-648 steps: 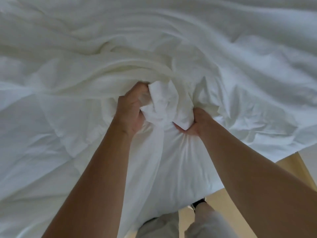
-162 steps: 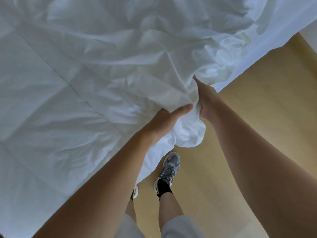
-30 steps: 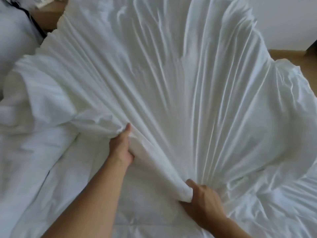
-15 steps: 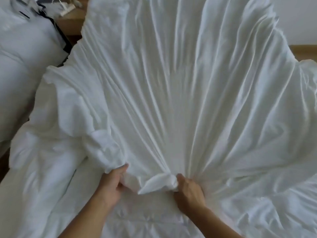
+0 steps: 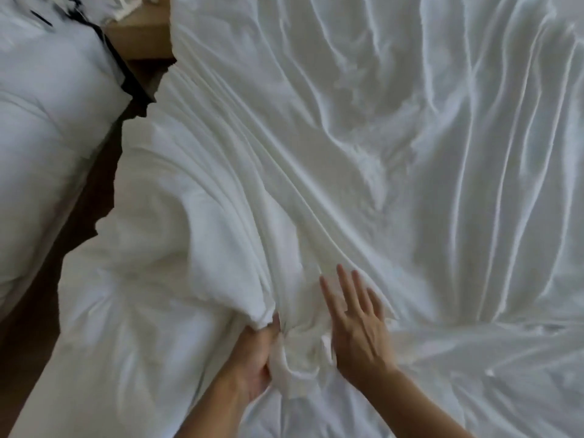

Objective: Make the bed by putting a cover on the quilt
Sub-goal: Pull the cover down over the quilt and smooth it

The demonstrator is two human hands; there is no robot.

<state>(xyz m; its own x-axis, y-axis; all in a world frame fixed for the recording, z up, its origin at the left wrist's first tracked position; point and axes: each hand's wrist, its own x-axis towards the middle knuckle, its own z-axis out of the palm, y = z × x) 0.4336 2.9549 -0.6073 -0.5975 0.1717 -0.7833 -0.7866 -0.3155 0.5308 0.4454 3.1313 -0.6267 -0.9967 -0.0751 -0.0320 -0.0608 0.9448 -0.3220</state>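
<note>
Cover (image 5: pixel 379 153) spread across most of the bed, creases fanning out from a bunch at near centre. Thicker quilt (image 5: pixel 132 327) shows under it, lower left. Other white bedding (image 5: pixel 47 121) far left, wooden nightstand (image 5: pixel 139 39) top left. Left hand (image 5: pixel 252 358) fisted round the bunch. Right hand (image 5: pixel 357 327) flat on cover beside it, fingers straight, gripping nothing.

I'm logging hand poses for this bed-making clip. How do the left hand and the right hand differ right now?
The left hand grips a bunch of the white cover, while the right hand is open, with its fingers straight and spread. The left hand is partly hidden by fabric; the right hand's back shows fully. The right hand reaches further up the bed than the left hand. Both are at the same bunched fold.
</note>
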